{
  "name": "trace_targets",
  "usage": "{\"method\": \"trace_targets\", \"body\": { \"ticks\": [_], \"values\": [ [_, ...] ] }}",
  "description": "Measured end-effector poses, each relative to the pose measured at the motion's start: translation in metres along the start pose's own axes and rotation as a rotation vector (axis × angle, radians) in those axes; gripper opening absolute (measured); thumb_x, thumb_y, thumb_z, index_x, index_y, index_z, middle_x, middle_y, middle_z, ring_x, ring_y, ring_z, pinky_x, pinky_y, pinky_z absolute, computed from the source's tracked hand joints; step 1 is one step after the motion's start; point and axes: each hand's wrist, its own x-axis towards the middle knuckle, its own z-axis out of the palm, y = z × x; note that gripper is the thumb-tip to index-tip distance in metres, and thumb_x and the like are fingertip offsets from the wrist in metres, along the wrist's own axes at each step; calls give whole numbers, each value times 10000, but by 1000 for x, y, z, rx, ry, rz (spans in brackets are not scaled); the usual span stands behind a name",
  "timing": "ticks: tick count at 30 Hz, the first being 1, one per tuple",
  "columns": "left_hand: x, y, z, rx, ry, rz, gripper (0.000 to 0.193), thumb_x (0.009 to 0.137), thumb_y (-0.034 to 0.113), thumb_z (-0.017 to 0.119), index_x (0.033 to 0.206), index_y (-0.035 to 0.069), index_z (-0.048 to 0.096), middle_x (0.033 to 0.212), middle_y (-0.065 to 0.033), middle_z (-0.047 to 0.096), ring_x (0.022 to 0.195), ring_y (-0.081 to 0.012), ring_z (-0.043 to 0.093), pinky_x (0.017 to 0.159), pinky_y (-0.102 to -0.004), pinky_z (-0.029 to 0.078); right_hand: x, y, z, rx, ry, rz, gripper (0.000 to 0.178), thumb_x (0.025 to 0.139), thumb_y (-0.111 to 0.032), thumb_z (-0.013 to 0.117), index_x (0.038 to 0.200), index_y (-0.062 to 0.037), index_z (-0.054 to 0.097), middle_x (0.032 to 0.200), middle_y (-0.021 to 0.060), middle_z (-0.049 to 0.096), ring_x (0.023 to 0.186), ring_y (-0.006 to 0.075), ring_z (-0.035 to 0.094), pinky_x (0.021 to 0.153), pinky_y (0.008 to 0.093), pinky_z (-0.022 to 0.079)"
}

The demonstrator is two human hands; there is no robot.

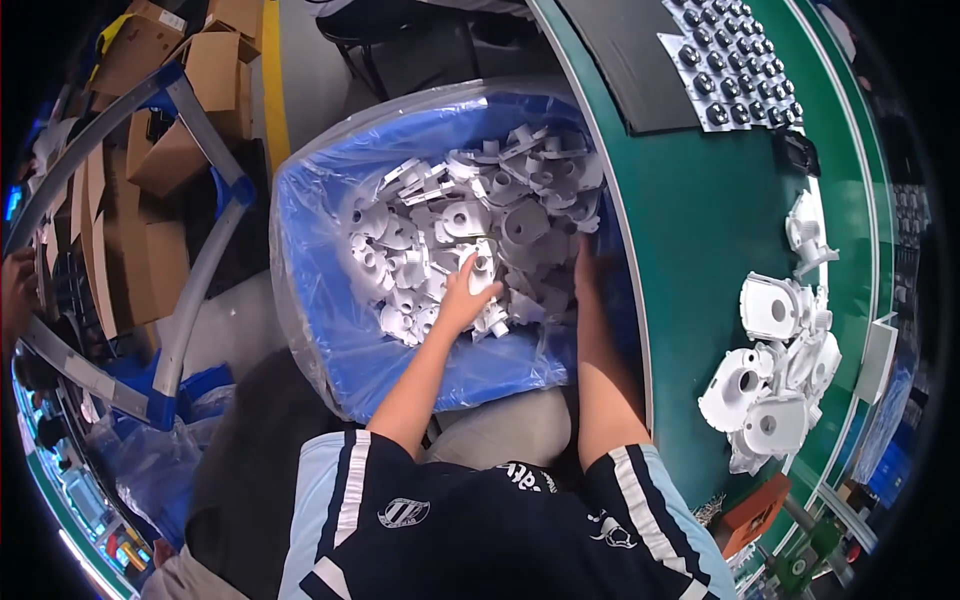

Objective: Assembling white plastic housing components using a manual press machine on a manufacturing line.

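Note:
A blue bin [345, 345] lined with clear plastic stands in front of me, heaped with white moulded plastic parts [462, 218] that have round collars and short tubes. Over the front of the heap, my left hand [466, 298] has its forefinger and thumb on either side of one white plastic part [483, 262], gripping it. My right hand [588, 268] reaches down inside the bin's right side, beside the heap and close to the table edge. Shadow covers its fingers, so their grip and anything in them cannot be made out.
A green worktable [690, 300] borders the bin on the right. On it lie more white parts [775, 420], a tray of black round pieces [725, 70] and a dark mat [630, 60]. Left are a metal trolley frame [190, 110] and cardboard boxes [150, 250]; another person's hand [18, 290] shows there.

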Motion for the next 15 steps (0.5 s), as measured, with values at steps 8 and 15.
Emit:
{"method": "trace_targets", "body": {
  "ticks": [8, 15],
  "values": [
    [33, -127, -58, 415, 287, -495, 575, 840, 508, 474, 1033, -15, 619, 980, -275, 609, 926, -433, 578, 826, -472, 454, 73, 83, 19, -458, -188, -43, 681, 754, -564, 618, 1099, 22, 573, 1084, 240, 589, 1035, 365, 564, 871, 411, 444],
    [45, -169, -22, -23, 470, -379, 795, 787, 458, 607, 1380, 10, 323, 1355, -292, 354, 1295, -403, 277, 1080, -393, 224, 38, 62, 39, -534, -68, -330, 528, 678, -309, 728, 1081, -12, 559, 978, 207, 624, 970, 382, 586, 813, 424, 473]
  ]
}}
